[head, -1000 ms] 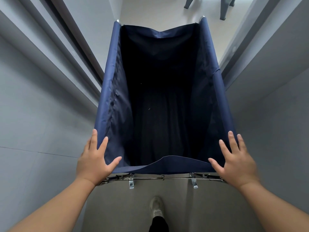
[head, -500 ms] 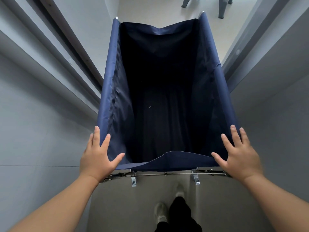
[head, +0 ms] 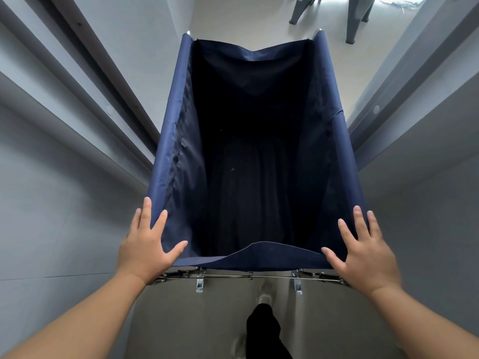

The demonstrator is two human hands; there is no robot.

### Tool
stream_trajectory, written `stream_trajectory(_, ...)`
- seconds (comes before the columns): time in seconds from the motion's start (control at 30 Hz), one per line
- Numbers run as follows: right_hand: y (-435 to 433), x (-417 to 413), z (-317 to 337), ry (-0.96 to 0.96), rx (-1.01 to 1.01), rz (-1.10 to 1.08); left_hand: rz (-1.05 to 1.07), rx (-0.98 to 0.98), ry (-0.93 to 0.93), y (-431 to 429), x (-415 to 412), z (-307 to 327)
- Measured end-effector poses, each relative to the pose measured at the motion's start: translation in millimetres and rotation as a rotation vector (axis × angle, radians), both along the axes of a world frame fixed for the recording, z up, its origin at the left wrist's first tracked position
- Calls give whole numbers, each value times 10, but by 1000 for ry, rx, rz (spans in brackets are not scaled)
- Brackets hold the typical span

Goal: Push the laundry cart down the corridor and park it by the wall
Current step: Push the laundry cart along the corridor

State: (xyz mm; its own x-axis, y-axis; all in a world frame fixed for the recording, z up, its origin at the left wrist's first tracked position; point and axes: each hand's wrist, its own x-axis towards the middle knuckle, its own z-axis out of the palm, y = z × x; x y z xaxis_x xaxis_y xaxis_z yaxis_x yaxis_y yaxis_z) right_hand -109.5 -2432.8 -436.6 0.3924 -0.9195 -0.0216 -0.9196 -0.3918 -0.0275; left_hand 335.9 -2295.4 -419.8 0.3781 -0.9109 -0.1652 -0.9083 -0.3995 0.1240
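Note:
The laundry cart (head: 172, 120) is a deep navy fabric bin on a metal frame, standing right in front of me in a narrow corridor; its inside looks dark and empty. My left hand (head: 146, 246) presses flat on the near left corner of the rim, fingers straight and spread. On the near right corner lies my right hand (head: 363, 251), also flat with straight fingers. A metal bar with clips (head: 248, 277) runs under the near edge between my hands.
Grey walls (head: 51, 190) with door frames close in on both sides of the cart. Beyond its far end the pale floor (head: 241, 19) opens out, with grey chair legs (head: 356, 19) standing there. My leg and shoe (head: 263, 322) show below the cart.
The cart and I have moved forward along the corridor; more of the open floor and chair legs shows ahead. My legs have swapped in the step. Both hands keep their places on the rim.

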Motion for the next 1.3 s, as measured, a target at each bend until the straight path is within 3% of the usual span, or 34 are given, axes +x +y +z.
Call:
stream_trajectory(0.73, -1030, 328, 51, -25, 20, 0, -23, -12, -67, -1007, 323, -28)
stream_trajectory(1.3, -1641, 527, 50, -41, 22, 16, -40, 84, -141, -1634, 514, 28)
